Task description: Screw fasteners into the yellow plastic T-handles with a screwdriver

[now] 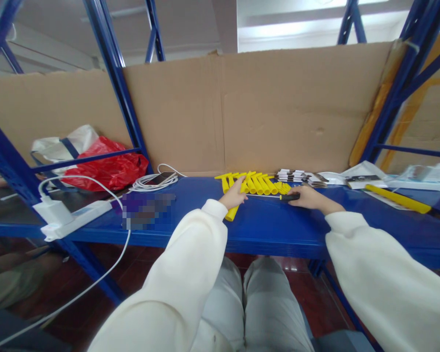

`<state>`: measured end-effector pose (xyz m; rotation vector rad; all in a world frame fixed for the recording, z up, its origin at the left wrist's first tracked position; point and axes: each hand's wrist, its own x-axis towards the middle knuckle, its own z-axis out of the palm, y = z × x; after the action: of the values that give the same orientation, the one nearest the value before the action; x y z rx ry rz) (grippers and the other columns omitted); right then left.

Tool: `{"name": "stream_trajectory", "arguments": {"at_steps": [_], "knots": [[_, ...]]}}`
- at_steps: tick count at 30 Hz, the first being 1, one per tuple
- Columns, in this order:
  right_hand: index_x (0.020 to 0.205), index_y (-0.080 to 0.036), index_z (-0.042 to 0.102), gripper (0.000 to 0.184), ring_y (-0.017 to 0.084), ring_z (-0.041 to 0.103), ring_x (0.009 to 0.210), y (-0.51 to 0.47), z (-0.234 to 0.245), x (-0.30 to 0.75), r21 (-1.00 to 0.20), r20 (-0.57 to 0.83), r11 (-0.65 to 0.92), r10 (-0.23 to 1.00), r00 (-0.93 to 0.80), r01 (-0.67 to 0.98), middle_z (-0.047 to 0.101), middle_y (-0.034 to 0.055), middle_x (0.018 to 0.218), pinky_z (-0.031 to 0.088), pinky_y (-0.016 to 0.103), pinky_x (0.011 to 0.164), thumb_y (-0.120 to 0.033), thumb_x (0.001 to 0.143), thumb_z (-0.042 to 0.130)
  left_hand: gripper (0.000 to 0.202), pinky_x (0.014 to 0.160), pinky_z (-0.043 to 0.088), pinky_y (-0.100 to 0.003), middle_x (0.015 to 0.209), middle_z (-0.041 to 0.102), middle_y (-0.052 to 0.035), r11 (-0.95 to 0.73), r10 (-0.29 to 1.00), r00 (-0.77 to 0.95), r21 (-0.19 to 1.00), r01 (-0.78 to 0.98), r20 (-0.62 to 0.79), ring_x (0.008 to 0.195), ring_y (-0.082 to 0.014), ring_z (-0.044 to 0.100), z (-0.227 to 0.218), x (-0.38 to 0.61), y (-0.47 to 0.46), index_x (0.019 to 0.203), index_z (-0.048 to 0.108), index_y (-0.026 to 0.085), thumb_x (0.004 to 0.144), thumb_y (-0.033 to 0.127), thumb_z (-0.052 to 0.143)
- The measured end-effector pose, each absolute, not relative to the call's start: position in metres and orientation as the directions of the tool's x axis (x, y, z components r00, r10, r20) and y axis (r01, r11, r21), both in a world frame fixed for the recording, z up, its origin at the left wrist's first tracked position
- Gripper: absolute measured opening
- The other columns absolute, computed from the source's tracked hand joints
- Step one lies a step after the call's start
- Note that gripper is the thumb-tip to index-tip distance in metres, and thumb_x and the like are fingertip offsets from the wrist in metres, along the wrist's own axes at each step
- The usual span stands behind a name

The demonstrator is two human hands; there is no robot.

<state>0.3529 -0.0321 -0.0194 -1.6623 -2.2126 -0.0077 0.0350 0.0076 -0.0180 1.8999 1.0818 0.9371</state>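
Observation:
My right hand [305,197] is closed around the black-and-yellow handle of a screwdriver [289,197]. Its thin shaft points left across the bench, and the tip ends near my left hand [235,194]. That hand is closed on a yellow tube [231,214], whose round end sticks out below the fingers toward me. Whether the screwdriver tip touches the tube is hidden by the fingers. Just behind both hands lies a row of several yellow tubes [258,183], set side by side at a slant. Small yellow pieces [283,187] lie at the right end of the row.
The blue bench [267,225] backs onto a cardboard wall [278,107]. Stacked small white-and-dark pieces [297,177] and a long yellow bar [398,198] are on the right. On the left lie a coiled white cable [150,184], a power strip [78,219] and a red bag [106,164].

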Motion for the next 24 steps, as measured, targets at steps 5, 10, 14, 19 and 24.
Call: {"name": "stream_trajectory", "arguments": {"at_steps": [5,10,14,19,24], "knots": [[0.099,-0.025,0.087,0.021,0.029,0.082,0.093,-0.025,-0.027,0.339,-0.245,0.397,0.424,0.864,-0.309,0.872,0.087,0.0069,0.100,0.066,0.039,0.091,-0.021,0.080,0.078,0.089,0.103,0.067,-0.041,0.181,0.044,-0.0178,-0.473,0.823,0.485,0.830,0.297,0.296,0.130,-0.0303,0.075,-0.024,0.045,0.009,0.172,0.048,0.027,0.088,0.011,0.073],[0.109,-0.020,0.084,0.024,0.028,0.081,0.091,-0.025,-0.028,0.317,-0.257,0.551,0.485,0.784,-0.286,0.836,0.086,0.0118,0.105,0.066,0.041,0.091,-0.031,0.091,0.072,0.089,0.133,0.044,-0.055,0.177,0.050,-0.0142,-0.618,0.700,0.569,0.766,0.177,0.432,0.159,-0.0340,0.054,-0.031,0.061,0.011,0.169,0.052,0.027,0.084,0.010,0.071],[0.106,-0.020,0.080,0.025,0.028,0.079,0.086,-0.028,-0.022,0.301,-0.258,0.664,0.535,0.703,-0.254,0.805,0.084,0.0123,0.098,0.064,0.040,0.087,-0.039,0.098,0.066,0.090,0.136,0.039,-0.057,0.175,0.053,-0.0131,-0.666,0.639,0.602,0.736,0.123,0.478,0.161,-0.0328,0.052,-0.037,0.077,0.013,0.169,0.051,0.028,0.082,0.008,0.068],[0.090,-0.023,0.072,0.022,0.026,0.075,0.080,-0.029,-0.020,0.301,-0.216,0.737,0.575,0.626,-0.255,0.789,0.080,0.0100,0.087,0.061,0.037,0.079,-0.036,0.100,0.059,0.092,0.138,0.037,-0.054,0.176,0.050,-0.0164,-0.677,0.613,0.635,0.727,0.116,0.470,0.162,-0.0328,0.050,-0.042,0.092,0.014,0.168,0.051,0.021,0.079,0.004,0.062],[0.093,-0.024,0.073,0.019,0.026,0.075,0.084,-0.025,-0.023,0.306,-0.192,0.758,0.605,0.591,-0.275,0.773,0.081,0.0108,0.093,0.062,0.038,0.083,-0.031,0.100,0.057,0.093,0.139,0.035,-0.056,0.174,0.053,-0.0158,-0.685,0.609,0.623,0.722,0.101,0.491,0.164,-0.0331,0.048,-0.042,0.094,0.014,0.167,0.052,0.021,0.077,0.004,0.063]]}}
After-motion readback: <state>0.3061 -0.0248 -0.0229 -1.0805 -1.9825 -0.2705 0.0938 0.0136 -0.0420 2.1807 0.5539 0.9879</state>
